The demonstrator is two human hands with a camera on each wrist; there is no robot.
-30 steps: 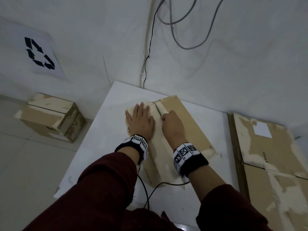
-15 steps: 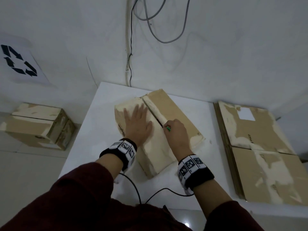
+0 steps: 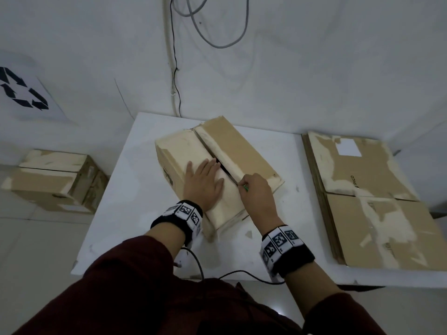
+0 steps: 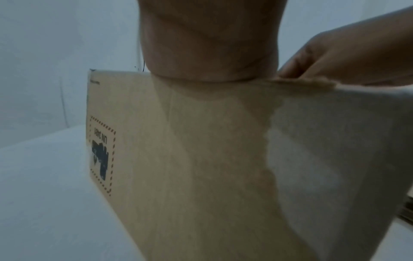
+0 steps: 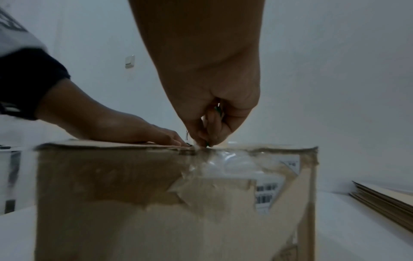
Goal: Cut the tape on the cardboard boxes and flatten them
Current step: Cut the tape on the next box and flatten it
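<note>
A worn cardboard box (image 3: 232,151) lies on the white table (image 3: 135,180), its top seam running from far to near. A dark gap shows along the far part of that seam. My left hand (image 3: 204,181) lies flat on the left flap with straight fingers. My right hand (image 3: 254,192) grips a small green-handled cutter (image 3: 245,188) at the seam, near the box's front end. In the right wrist view the cutter (image 5: 209,144) tip touches the top edge just above clear tape (image 5: 225,159) on the front face. The box side (image 4: 178,159) with a printed label fills the left wrist view.
A stack of flattened boxes (image 3: 372,197) lies on the table to the right. Another closed box (image 3: 53,180) sits on the floor at left. Cables (image 3: 217,35) hang on the wall behind. A thin black wire (image 3: 242,274) runs along the table's front edge.
My right hand has drawn the cutter along the seam toward me, and the gap behind it has opened. My left hand has slid nearer along the left flap.
</note>
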